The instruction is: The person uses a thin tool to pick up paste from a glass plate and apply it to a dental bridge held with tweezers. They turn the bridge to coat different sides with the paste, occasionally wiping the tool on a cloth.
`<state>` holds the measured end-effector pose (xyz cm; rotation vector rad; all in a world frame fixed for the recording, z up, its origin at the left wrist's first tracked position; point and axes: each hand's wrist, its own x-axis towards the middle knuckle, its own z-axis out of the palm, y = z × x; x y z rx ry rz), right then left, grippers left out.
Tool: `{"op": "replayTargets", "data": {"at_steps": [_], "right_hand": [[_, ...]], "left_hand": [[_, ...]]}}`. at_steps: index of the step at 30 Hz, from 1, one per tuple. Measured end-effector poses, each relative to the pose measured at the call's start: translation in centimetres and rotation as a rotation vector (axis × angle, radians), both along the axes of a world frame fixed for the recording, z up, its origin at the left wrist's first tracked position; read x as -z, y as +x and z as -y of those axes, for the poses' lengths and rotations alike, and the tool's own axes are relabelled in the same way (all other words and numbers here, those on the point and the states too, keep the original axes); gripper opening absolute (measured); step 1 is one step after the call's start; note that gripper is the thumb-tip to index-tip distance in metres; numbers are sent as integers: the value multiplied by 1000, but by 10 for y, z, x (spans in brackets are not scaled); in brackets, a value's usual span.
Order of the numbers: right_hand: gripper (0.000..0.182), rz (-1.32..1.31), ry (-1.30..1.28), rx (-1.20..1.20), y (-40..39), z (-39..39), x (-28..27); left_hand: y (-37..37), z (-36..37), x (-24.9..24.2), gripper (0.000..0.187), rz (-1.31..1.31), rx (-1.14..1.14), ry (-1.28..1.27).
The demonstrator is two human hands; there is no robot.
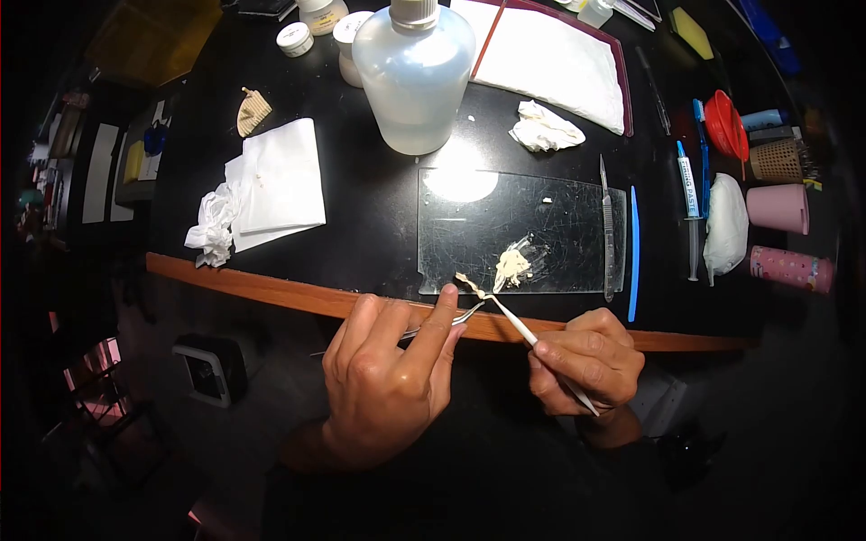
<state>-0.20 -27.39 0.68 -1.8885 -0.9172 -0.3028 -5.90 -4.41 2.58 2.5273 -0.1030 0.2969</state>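
My left hand (388,356) is closed on curved metal tweezers (467,315) above the table's front edge. At their tip is a small, thin, cream-coloured piece (473,288), whose kind I cannot make out; my left index fingertip is close beside it. My right hand (591,361) grips a slim white stick tool (519,324) like a pen, its point touching or nearly touching the cream piece. Just beyond lies a glass slab (487,221) bearing a mound of cream paste (512,264). A metal scalpel (606,225) rests along the slab's right side.
A large translucent bottle (415,81) stands behind the slab. Folded white tissues (282,176) lie left, a crumpled tissue (546,127) behind. To the right are a blue stick (634,257), a paste syringe (690,185) and pink cups (778,209). The wooden table edge (244,281) runs in front.
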Motion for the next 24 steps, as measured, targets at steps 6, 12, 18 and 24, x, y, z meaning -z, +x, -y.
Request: {"op": "replayTargets", "data": {"at_steps": [6, 12, 18, 24], "right_hand": [[25, 12, -43, -4, 1, -1, -1], [25, 22, -45, -14, 0, 1, 0], [25, 19, -50, -11, 0, 0, 0], [26, -9, -28, -10, 0, 0, -1]], "left_hand": [[0, -1, -1, 35, -13, 10, 7], [0, 1, -4, 38, -25, -9, -25], [0, 1, -5, 41, -30, -11, -19], [-2, 2, -3, 42, -20, -18, -11]]}}
